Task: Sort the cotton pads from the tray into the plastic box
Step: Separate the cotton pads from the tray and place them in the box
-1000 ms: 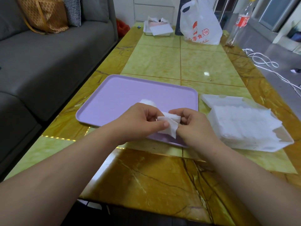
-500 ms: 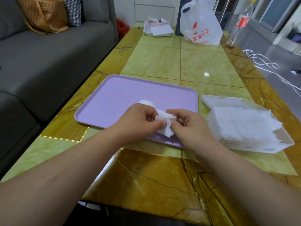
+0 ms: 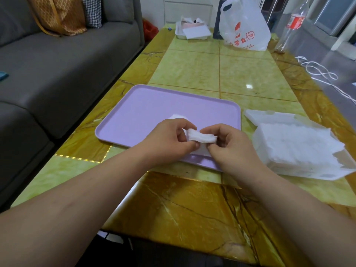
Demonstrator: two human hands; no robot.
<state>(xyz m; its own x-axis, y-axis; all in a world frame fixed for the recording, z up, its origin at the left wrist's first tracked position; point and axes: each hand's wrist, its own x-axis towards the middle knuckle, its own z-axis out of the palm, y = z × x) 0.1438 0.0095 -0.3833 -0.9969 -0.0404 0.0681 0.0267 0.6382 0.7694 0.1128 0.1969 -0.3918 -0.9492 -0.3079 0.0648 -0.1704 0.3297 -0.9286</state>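
A lilac tray [image 3: 146,112] lies on the marble table. Over its front right corner both my hands hold a small stack of white cotton pads [image 3: 201,137]. My left hand [image 3: 169,140] pinches the stack's left end, and my right hand [image 3: 229,145] pinches its right end. Another white pad [image 3: 176,116] lies on the tray just behind my left hand, partly hidden. To the right of the tray stands the clear plastic box [image 3: 300,151], filled with white pads, its lid [image 3: 269,117] open at the back.
A grey sofa [image 3: 57,60] runs along the table's left side. At the far end stand a white shopping bag [image 3: 244,26], a small white tray of papers [image 3: 192,31] and a plastic bottle [image 3: 290,24]. White cord [image 3: 317,70] lies on the floor to the right.
Both hands have turned the pad stack from hanging at an angle to lying level between the fingertips. The hands stayed over the tray's front right corner.
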